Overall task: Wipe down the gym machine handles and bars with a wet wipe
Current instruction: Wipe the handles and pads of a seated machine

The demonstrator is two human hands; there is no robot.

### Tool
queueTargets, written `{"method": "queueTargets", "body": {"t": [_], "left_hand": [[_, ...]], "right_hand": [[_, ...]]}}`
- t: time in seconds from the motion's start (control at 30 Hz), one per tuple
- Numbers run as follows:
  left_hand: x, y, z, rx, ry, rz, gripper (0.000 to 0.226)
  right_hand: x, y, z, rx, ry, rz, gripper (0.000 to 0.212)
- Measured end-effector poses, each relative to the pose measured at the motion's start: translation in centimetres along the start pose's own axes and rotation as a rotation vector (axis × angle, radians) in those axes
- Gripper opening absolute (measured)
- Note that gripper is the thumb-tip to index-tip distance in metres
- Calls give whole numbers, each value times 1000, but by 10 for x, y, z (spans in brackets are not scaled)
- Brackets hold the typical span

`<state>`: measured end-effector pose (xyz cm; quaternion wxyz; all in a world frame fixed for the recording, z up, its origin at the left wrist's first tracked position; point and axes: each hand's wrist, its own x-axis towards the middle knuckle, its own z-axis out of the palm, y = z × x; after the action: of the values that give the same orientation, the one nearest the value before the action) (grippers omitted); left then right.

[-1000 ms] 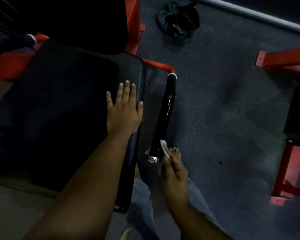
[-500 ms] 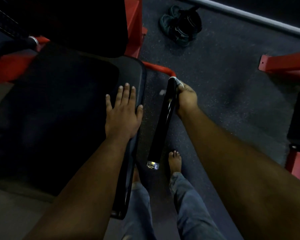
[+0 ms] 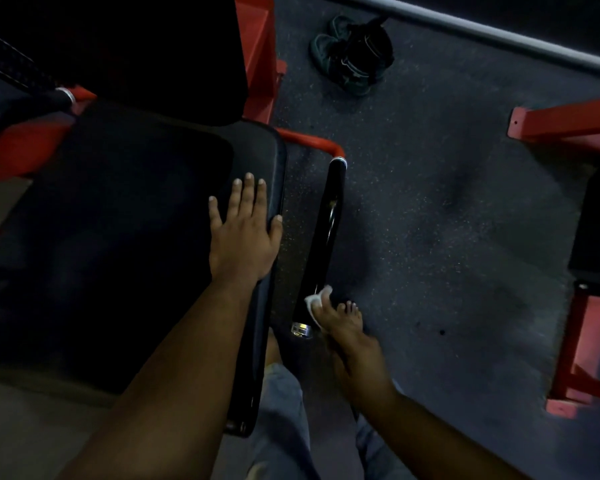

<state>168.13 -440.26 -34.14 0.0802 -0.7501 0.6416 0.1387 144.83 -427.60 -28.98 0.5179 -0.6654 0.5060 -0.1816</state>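
Pressing against the glossy black handle [image 3: 321,244], crumpled white wipe [image 3: 315,301].

Dim, grainy view; deep shadow at upper left, wide-angle bending at the edges
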Motion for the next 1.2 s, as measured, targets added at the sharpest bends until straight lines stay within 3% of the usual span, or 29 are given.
{"method": "queueTargets", "body": {"t": [0.07, 0.17, 0.23, 0.4, 0.47, 0.53, 0.63, 0.8, 0.9, 1.0, 1.13, 1.2], "left_hand": [[0, -1, 1, -1, 7, 2, 68], [1, 0, 2, 10, 7, 4, 69], [0, -1, 1, 8, 6, 3, 69], [-1, 0, 1, 4, 11, 5, 69], [0, 0, 2, 3, 9, 4, 69], [0, -1, 2, -1, 7, 0, 69], [1, -1, 1, 1, 3, 2, 70], [1, 0, -1, -7, -2, 3, 69], [1, -1, 0, -5, 1, 5, 70], [1, -1, 0, -7, 5, 8, 70], [1, 0, -1, -4, -1, -2, 70], [1, 0, -1, -2, -4, -1, 70]], "right_hand": [[16, 2, -21, 36, 19, -89, 58], [93, 0, -60, -37, 299, -106, 36], [159, 2, -84, -145, 355, -57, 34], [252, 25, -95, -306, -44, 70, 32], [244, 18, -89, -248, -4, 124, 33], [218, 6, -82, -241, 62, 61, 30], [162, -10, -67, -379, -30, -23, 40], [86, -5, -44, -372, -181, -279, 47], [113, -8, -63, -183, -30, -336, 32], [193, -6, -97, -217, 107, -187, 29], [278, 28, -113, -409, -232, 27, 28], [284, 35, -112, -386, -261, 93, 31]]}}
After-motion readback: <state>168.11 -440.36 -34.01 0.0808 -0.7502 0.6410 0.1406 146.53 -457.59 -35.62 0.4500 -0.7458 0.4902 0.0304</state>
